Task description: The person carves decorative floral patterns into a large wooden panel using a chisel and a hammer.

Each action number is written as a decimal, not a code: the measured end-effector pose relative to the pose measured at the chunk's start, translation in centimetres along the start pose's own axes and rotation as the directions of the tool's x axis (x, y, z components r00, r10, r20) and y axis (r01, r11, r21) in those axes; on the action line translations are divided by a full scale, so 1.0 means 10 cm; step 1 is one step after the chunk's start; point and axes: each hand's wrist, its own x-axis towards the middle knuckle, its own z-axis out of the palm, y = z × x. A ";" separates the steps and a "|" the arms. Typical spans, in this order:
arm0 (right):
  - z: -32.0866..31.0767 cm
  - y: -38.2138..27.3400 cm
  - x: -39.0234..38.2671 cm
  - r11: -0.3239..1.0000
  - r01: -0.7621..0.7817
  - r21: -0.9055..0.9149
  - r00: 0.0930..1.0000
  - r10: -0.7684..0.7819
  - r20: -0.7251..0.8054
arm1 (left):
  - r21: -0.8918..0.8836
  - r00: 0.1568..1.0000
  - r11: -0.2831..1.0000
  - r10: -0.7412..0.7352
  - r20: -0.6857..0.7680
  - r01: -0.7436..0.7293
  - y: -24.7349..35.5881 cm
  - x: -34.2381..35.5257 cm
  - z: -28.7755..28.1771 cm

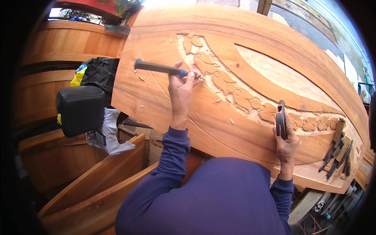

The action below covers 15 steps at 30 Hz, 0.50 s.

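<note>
My left hand point(181, 94) is closed around a chisel point(156, 67) with a long dark handle and a blue band near the fingers. Its handle points left; the tip end is by the fingertips, at the edge of the carved floral band point(223, 81). Farther right, my right hand point(287, 143) grips a black tool point(281, 119) with a rounded end, perhaps a hammer; its kind is not clear from this angle. It is over the lower edge of the carving. Both hands are above a large wooden panel point(156, 27), with pale wood chips scattered on it.
Several dark carving tools point(337, 154) lie at the panel's right end. To the left are a black hard case point(81, 109), a black bag point(100, 72) and a white cloth point(115, 133). Wooden boards point(94, 178) stand below left. A recessed pale oval point(274, 74) marks the panel's far side.
</note>
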 end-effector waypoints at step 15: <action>0.00 0.00 -0.01 0.994 0.053 -0.100 0.998 -0.055 -0.020 | 0.269 0.908 0.900 0.246 0.338 -0.344 0.09 0.17 0.27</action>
